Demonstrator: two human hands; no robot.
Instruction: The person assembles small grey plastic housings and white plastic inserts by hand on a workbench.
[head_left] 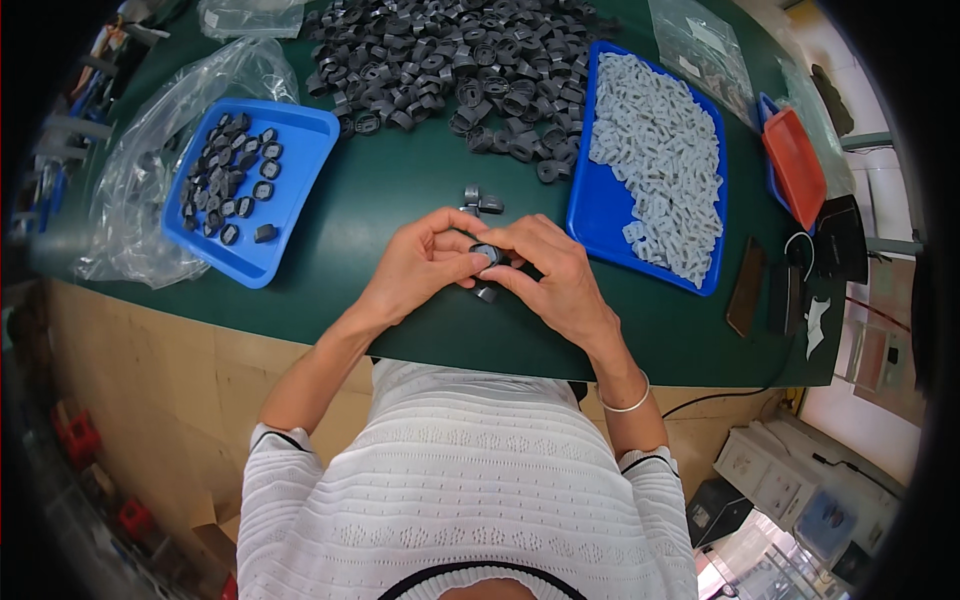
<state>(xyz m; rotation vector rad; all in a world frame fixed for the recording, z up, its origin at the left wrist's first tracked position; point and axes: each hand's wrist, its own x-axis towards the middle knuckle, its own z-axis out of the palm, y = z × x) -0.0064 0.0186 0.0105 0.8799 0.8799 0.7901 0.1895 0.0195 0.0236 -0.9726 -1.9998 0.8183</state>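
Dark part (487,253) is pinched by both hands (552,272) over green table (385,180) above tan floor (240,370)

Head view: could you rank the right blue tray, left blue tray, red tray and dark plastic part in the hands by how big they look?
1. Right blue tray
2. Left blue tray
3. Red tray
4. Dark plastic part

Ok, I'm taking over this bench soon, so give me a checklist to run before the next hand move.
1. Left hand and right hand both on the small dark part: ok.
2. Held part's underside: cannot tell, hidden.
3. Green bench near the hands free of loose dark pieces: not ok.
4. Pale grey pieces stocked in right blue tray: ok.
5. Bare space in left blue tray: ok.
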